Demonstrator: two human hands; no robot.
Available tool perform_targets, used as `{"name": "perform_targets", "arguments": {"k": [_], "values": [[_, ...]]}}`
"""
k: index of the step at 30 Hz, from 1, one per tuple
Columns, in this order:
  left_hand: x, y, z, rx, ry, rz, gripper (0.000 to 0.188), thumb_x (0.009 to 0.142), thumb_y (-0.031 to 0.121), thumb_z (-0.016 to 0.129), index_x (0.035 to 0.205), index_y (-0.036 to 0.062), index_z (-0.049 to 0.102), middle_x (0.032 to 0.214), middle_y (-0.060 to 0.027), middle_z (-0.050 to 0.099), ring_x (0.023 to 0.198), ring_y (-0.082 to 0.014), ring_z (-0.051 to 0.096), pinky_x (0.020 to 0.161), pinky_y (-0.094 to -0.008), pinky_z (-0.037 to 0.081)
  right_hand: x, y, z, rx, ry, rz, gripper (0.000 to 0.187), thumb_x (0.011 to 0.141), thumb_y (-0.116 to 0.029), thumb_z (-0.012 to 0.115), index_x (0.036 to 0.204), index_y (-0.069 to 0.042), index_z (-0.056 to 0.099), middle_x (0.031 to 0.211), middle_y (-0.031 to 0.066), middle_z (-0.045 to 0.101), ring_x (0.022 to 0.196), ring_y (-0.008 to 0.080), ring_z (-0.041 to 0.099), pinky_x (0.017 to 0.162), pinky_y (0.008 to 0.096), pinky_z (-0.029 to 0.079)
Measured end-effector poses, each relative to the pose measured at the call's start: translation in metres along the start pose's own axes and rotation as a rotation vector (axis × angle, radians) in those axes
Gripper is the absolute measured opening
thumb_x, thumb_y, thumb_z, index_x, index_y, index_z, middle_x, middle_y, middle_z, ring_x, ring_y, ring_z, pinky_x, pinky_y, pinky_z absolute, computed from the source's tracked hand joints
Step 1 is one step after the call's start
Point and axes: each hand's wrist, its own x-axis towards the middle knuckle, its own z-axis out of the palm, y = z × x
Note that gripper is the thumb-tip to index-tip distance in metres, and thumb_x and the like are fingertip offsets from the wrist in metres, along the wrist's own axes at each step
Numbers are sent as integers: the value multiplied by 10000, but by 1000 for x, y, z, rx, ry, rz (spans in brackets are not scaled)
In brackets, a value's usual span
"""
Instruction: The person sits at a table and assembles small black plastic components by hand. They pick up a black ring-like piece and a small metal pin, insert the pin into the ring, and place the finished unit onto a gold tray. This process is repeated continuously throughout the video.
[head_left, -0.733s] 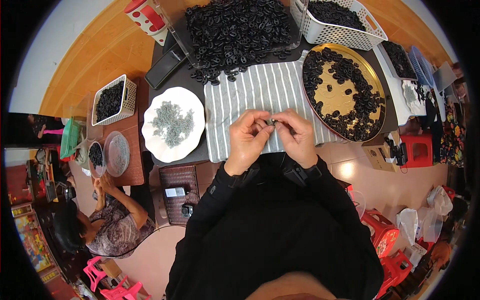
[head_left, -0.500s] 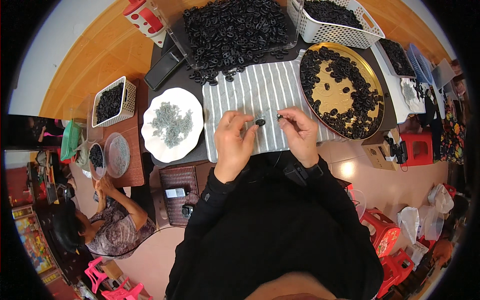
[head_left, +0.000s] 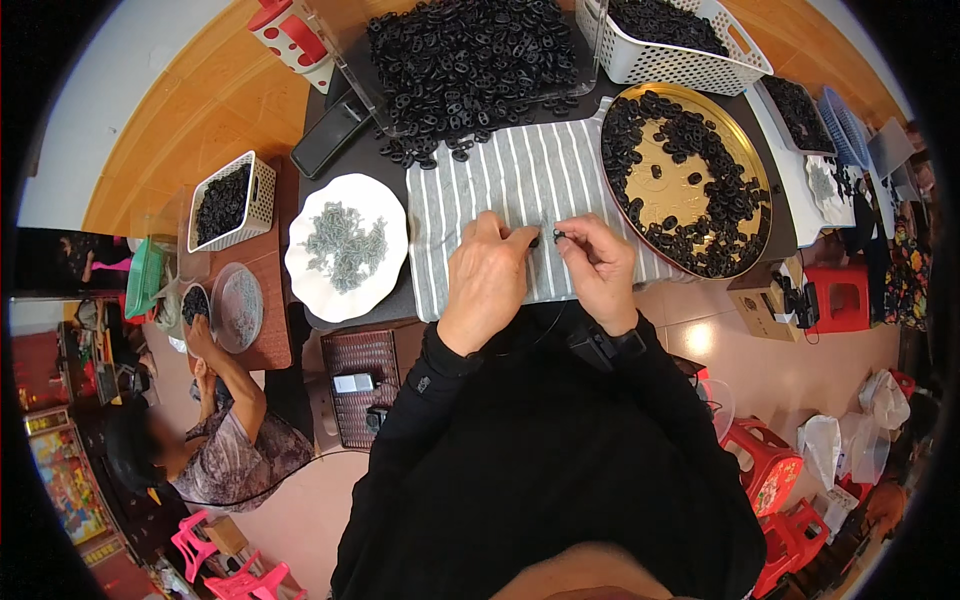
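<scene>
My left hand is closed above the grey-and-white striped cloth. A black oval plastic piece shows at its fingertips, mostly covered by them. Just to the right, my right hand pinches a small black piece between thumb and forefinger. The two hands are a short way apart. On the left, a white scalloped plate bears a heap of small silvery, spring-like pieces. To the right, a round gold tray holds many loose black oval pieces with holes.
A large pile of black pieces fills a clear bin at the back, beside a white basket. A phone lies back left, near a red-dotted container. At the left table, a co-worker's hand reaches to a small bowl.
My left hand has moved right and turned, its fingers now covering most of the black oval piece. My right hand stays nearly still. The co-worker's hand has gone up to the small bowl.
</scene>
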Motion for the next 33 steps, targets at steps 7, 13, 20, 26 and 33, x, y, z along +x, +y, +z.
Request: {"name": "perform_targets", "arguments": {"k": [7, 13, 20, 26, 33], "values": [[8, -1, 3, 20, -47, 107, 172, 777, -31, 651, 944, -46, 614, 863, -185, 546, 835, -389, 575, 743, -453, 478, 0, -1, -1, 72, 21, 45, 199, 842, 86, 604, 1016, 9, 661, 816, 33, 593, 697, 81, 532, 640, 223, 427], [5, -8, 4, -128, 54, 66, 141, 768, -54, 661, 898, -36, 609, 858, -176, 570, 775, -380, 586, 680, -441, 476, 0, 2, -1, 82, 23, 47, 179, 845, 76, 609, 1005, 15, 660, 810, 30, 592, 702, 81, 533, 644, 221, 424], [-16, -19, -12, -28, 133, 172, 186, 769, -96, 647, 942, -28, 652, 853, -161, 617, 761, -361, 611, 664, -420, 492, 0, 0, 0, 97, 32, 47, 178, 848, 82, 608, 1004, 15, 659, 819, 29, 592, 714, 79, 536, 650, 220, 427], [-42, -29, -16, -122, 283, 67, 137, 768, -78, 657, 897, -33, 666, 930, -154, 644, 844, -344, 607, 735, -401, 506, -1, 3, 0, 100, 28, 45, 191, 849, 94, 609, 1014, 13, 661, 828, 25, 597, 723, 73, 539, 656, 213, 430], [-35, -16, -18, 59, 239, -79, 214, 747, 37, 758, 946, -12, 698, 937, -146, 597, 881, -333, 559, 759, -413, 460, -2, 3, -1, 88, 18, 50, 200, 850, 97, 609, 1020, 5, 663, 833, 16, 600, 733, 61, 542, 655, 207, 428]]}}
